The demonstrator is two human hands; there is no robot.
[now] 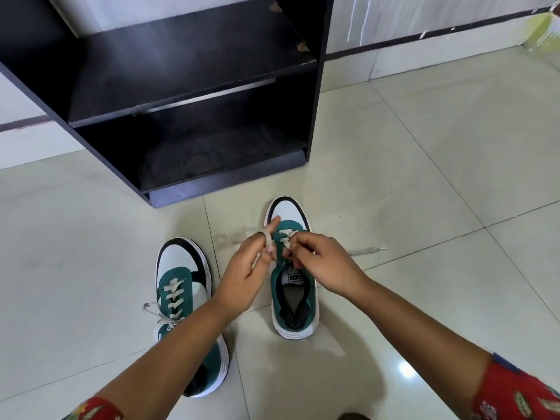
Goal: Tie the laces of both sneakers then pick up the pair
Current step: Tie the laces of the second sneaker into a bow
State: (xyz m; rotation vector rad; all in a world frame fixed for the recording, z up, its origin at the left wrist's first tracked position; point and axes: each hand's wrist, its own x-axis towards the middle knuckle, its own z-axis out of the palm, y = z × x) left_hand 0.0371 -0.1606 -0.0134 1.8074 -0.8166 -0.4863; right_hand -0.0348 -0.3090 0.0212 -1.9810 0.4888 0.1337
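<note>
The white tongue label of the right-hand sneaker [292, 268] carries dark lettering that reads as "PUMA" under a small logo, though it is small and partly hidden by the fingers. Both sneakers are teal with white toe caps, black trim and white soles, and they stand on the pale tiled floor [439, 177], toes pointing toward a black shelf unit [188, 95]. The two visible shelves hold nothing that can be made out beyond dust marks on the lower board. The left-hand sneaker [188, 298] sits beside and slightly nearer to the person, its lace [160, 316] already knotted in a bow. Over the right-hand sneaker, the left hand [245, 277] is closed with a loop of white lace [268, 237] wound round its forefinger, and the right hand [321, 268] pinches another part of the same lace between thumb and fingertips. A loose lace end [368, 250] trails on the tiles to the right. Red patterned sleeves [515, 392] show at both forearms.
</note>
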